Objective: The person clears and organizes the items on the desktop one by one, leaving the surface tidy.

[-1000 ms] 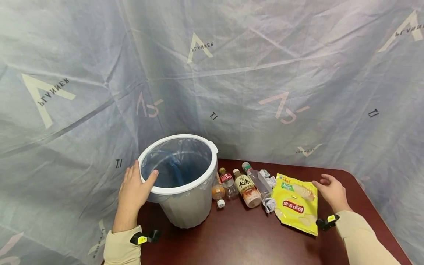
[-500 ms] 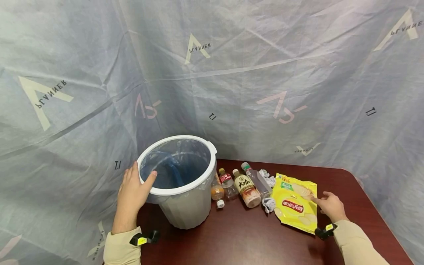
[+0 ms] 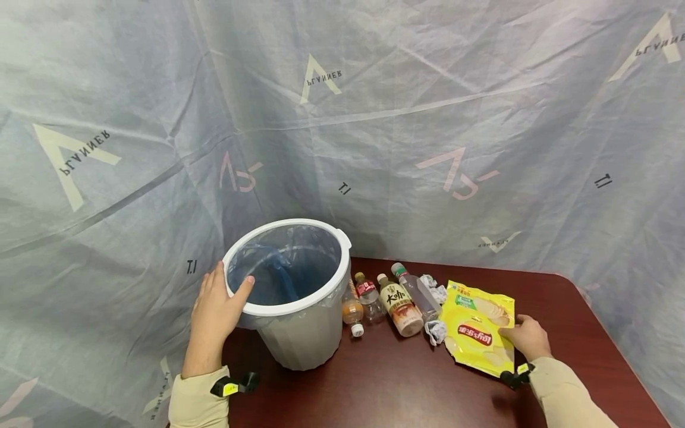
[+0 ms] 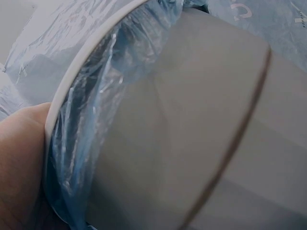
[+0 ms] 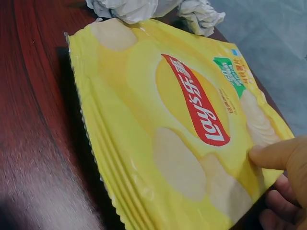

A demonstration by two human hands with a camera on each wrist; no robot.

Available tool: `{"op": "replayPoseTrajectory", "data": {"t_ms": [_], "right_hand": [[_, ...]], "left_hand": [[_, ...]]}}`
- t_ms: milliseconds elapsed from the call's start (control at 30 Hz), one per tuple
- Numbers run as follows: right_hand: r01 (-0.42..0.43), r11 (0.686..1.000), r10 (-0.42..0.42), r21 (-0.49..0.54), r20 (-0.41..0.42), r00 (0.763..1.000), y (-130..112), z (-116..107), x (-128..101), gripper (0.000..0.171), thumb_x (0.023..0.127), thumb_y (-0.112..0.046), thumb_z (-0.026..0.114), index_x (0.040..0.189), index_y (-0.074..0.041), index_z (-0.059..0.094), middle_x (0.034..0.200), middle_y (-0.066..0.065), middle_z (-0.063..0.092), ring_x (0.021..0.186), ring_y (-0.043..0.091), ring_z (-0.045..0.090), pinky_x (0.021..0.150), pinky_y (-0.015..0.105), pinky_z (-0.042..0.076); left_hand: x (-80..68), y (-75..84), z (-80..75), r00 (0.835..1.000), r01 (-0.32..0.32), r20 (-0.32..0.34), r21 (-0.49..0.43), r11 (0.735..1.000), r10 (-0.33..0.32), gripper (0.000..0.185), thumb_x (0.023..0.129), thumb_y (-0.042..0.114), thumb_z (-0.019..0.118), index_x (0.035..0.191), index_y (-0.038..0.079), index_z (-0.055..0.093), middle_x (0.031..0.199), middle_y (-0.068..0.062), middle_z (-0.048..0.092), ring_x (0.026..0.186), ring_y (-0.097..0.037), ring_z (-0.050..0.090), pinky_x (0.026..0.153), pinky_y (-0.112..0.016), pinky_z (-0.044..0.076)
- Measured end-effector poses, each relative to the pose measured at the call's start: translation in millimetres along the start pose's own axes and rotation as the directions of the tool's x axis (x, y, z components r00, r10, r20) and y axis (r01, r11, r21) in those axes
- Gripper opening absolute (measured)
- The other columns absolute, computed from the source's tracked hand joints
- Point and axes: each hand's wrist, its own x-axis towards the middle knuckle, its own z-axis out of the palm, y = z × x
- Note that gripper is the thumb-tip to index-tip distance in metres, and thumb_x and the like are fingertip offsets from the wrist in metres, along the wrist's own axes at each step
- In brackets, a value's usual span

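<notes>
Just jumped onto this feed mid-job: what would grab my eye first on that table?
The bright yellow chip bag at the table's right, its edge pinched by the right hand with the thumb on top. Next, the white-rimmed bin with a blue liner at the left, its rim gripped by the left hand. Between them lie a row of small bottles and crumpled paper.

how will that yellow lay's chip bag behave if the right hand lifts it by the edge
The Lay's chip bag looks flat and thin, so it is probably light and likely to flop or bend when raised by one edge. Its glossy film may be slippery under the thumb of the right hand, which pinches its edge. It should not roll, unlike the bottles beside it.
</notes>
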Motion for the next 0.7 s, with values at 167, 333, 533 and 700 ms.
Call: {"op": "replayPoseTrajectory", "data": {"t_ms": [167, 333, 533, 700], "right_hand": [[0.004, 1.0, -0.004, 0.015, -0.023, 1.0, -3, 2, 0, 0.072, 0.087, -0.027, 0.076, 0.133, 0.021, 0.047, 0.119, 0.039, 0.058, 0.098, 0.047, 0.059, 0.083, 0.058, 0.05], [0.004, 0.991, -0.004, 0.133, -0.002, 1.0, 5, -3, 2, 0.061, 0.091, -0.021, 0.071, 0.129, 0.021, 0.049, 0.107, 0.033, 0.062, 0.085, 0.032, 0.065, 0.069, 0.042, 0.056], [-0.034, 0.951, 0.007, 0.306, 0.089, 0.996, 8, -11, 3, 0.062, 0.097, -0.017, 0.066, 0.136, 0.023, 0.039, 0.106, 0.032, 0.062, 0.075, 0.02, 0.068, 0.065, 0.035, 0.06], [-0.004, 0.955, -0.016, 0.298, 0.066, 0.998, 2, -29, 1, 0.062, 0.097, -0.017, 0.063, 0.136, 0.023, 0.039, 0.105, 0.032, 0.063, 0.075, 0.019, 0.065, 0.062, 0.034, 0.057]], "left_hand": [[-0.7, 0.2, -0.5, 1.0, 0.009, 0.008, 0.001, 1.0, -0.009, 0.095, 0.1, 0.059, 0.048, 0.16, -0.004, 0.011, 0.163, -0.03, 0.018, 0.151, -0.049, 0.011, 0.114, -0.071, 0.016], [-0.6, 0.6, 0.6, 1.0, 0.011, 0.009, 0.003, 1.0, -0.011, 0.096, 0.099, 0.061, 0.047, 0.161, -0.003, 0.01, 0.163, -0.03, 0.017, 0.151, -0.049, 0.012, 0.114, -0.071, 0.015], [-0.6, 0.5, 0.5, 1.0, 0.014, 0.0, 0.001, 1.0, -0.014, 0.095, 0.1, 0.06, 0.047, 0.161, -0.003, 0.011, 0.163, -0.03, 0.018, 0.151, -0.049, 0.012, 0.114, -0.071, 0.016], [-0.2, -0.3, 0.7, 1.0, 0.014, -0.001, 0.0, 1.0, -0.014, 0.095, 0.099, 0.06, 0.047, 0.16, -0.003, 0.011, 0.163, -0.03, 0.018, 0.151, -0.049, 0.012, 0.114, -0.071, 0.016]]}}
